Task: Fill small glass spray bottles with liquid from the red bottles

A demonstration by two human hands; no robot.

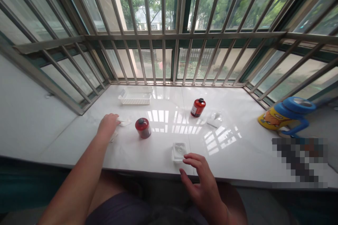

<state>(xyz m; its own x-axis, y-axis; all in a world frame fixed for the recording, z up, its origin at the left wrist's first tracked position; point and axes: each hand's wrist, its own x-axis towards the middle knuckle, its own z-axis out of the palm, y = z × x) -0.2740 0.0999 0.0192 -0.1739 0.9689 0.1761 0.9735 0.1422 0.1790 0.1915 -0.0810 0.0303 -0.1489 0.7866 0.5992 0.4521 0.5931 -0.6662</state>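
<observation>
My left hand (107, 125) is closed at a crumpled white tissue (124, 122) on the left of the counter, its fingertips partly hidden. Just to its right stands a dark red bottle (143, 128) with a black cap. My right hand (202, 181) is held over the front edge, thumb and fingers apart, nothing between them. Its fingertips are close to a small clear square box (180, 152); I cannot tell whether they touch it. Farther back, a second red bottle (198, 108) with a pale label and black cap stands slightly tilted in view.
A white perforated basket (135, 103) lies at the back left. Crumpled clear plastic (215, 120) is right of the second bottle. A blue and yellow jug-like flask (286, 114) with a handle is at the right, behind a blurred-out patch. Metal window bars (182, 36) close off the back.
</observation>
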